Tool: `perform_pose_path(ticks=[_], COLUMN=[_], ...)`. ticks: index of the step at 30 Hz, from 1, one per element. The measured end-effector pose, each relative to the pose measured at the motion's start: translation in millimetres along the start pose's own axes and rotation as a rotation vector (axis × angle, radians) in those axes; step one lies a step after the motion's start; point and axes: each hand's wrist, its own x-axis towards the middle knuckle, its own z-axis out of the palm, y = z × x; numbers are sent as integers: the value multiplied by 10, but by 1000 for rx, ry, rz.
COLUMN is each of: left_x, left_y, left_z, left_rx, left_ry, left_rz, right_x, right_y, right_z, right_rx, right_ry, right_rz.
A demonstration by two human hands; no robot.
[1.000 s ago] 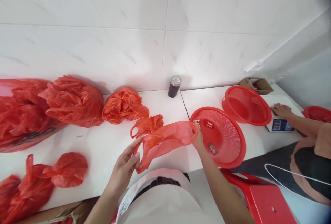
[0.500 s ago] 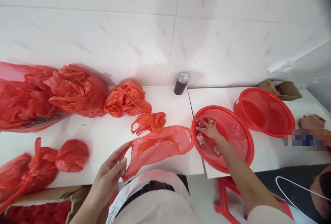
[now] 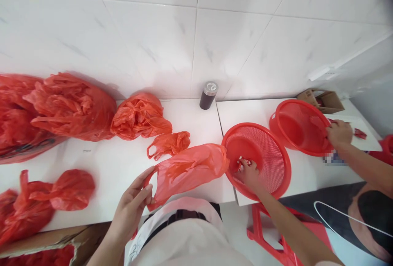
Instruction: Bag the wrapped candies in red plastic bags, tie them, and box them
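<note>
A: What is nearest?
B: On the left, one torn-edged cardboard box (image 3: 50, 237) with red stuff inside; on the right, one red stool (image 3: 316, 231), partly behind the person's right arm.

A: And the left hand (image 3: 132, 202)?
B: Thumb and fingers are clamped on one handle of a single thin red bag (image 3: 190, 169), just above the table's (image 3: 107, 176) near edge.

A: Which way does the bag point?
B: Its long axis runs left to right, slanting a little away, handle loop at the left. The right end meets the rim of the one mesh basket (image 3: 287, 163).

A: The right hand (image 3: 251, 176)?
B: Inside that basket, fingers at small red-and-white packets (image 3: 245, 161). Blur and the hand hide their count, and whether the fingers are closed on them cannot be told.

A: Farther left?
B: A cluster of knotted red bags (image 3: 73, 190); they overlap, so no sure count. Beyond the held one lies one small crumpled bag (image 3: 172, 143).

A: Past the basket?
B: One red basin (image 3: 299, 124), a co-worker's hand (image 3: 340, 134) at its right rim.

A: By the wall?
B: Three big red bundles (image 3: 76, 108) on the left, one dark tumbler (image 3: 208, 97) standing mid-table, one small open carton (image 3: 331, 102) far right.
</note>
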Motion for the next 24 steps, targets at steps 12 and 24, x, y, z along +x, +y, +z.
perform_pose_path(ticks=[12,24], left_x=[-96,-187], left_y=[-47,-64], left_z=[138,403], left_rx=[-32,-28], left_ry=[-36,-228], left_rz=[63,123], right_x=[180,-821], right_y=[-380,-2014], right_z=[-677,-744], right_rx=[835,1005], right_ry=[-133,-924], right_rz=[37,-348])
